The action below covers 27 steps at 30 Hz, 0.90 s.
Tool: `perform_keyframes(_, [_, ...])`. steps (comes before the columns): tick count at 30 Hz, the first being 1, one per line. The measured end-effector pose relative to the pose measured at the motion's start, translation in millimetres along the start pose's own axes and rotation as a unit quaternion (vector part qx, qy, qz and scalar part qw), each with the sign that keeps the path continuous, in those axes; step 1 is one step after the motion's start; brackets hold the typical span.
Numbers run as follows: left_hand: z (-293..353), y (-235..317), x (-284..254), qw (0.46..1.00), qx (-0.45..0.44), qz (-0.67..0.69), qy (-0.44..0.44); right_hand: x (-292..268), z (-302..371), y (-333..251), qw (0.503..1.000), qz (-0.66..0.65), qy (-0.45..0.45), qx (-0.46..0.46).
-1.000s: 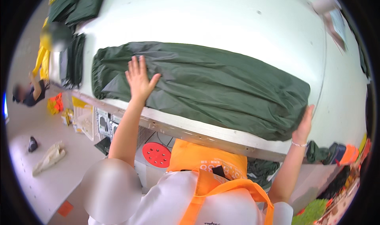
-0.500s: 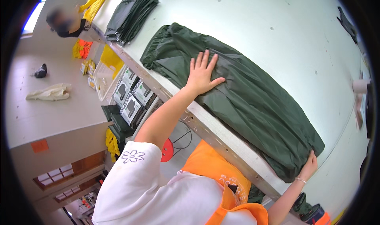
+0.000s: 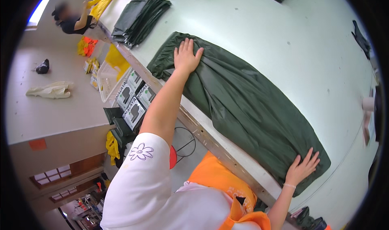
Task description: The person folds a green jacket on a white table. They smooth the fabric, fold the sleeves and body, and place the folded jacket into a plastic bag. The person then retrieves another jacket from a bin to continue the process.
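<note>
Long dark green rain trousers (image 3: 247,96) lie lengthwise on the white table, wrinkled along the middle, with a gathered elastic end at the far left. My left hand (image 3: 188,59) rests flat on them near that gathered end, fingers stretched out. Toward the other end, at the lower right, my right hand (image 3: 302,169) lies on the cloth with its fingers spread. Both hands press on the fabric from above, and neither grips it.
A stack of folded dark green garments (image 3: 139,17) lies beyond the gathered end. Below the table edge (image 3: 202,128) are packaged garments (image 3: 133,112) and a white basket (image 3: 107,82). Another person (image 3: 75,21) handles yellow cloth (image 3: 101,3) at the far left. A red stool (image 3: 173,157) stands below.
My left hand has slid left toward the gathered end. My right hand has let go of the right edge and now lies spread on top of the cloth.
</note>
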<state>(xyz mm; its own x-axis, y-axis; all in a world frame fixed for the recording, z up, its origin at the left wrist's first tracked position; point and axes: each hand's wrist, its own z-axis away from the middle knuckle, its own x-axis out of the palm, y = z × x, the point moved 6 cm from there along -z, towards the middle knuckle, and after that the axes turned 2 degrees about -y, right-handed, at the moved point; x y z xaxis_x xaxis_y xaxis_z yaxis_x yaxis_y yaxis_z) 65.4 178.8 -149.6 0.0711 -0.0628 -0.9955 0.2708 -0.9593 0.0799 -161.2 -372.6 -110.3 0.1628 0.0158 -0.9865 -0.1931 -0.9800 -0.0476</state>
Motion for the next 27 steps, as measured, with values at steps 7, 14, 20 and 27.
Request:
perform_keyframes(7, [7.9, 77.3, -64.3, 0.985, 0.073, -0.07, 0.143, -41.2, 5.3, 66.1, 0.84, -0.501, 0.123, 0.168])
perform_keyframes(14, [277.7, 339.2, -93.0, 0.78, 0.578, 0.183, -0.158, -2.0, 54.2, 143.0, 0.862, -0.282, -0.077, 0.415])
perform_keyframes(20, [292.6, 356.5, -14.4, 0.79, 0.579, 0.126, -0.154, -27.8, 32.3, 119.5, 0.818, -0.431, -0.1, 0.367])
perform_keyframes(27, [272.6, 375.8, -18.4, 0.729, 0.557, 0.248, -0.311, -145.2, -53.9, -19.7, 0.868, -0.429, -0.203, 0.148])
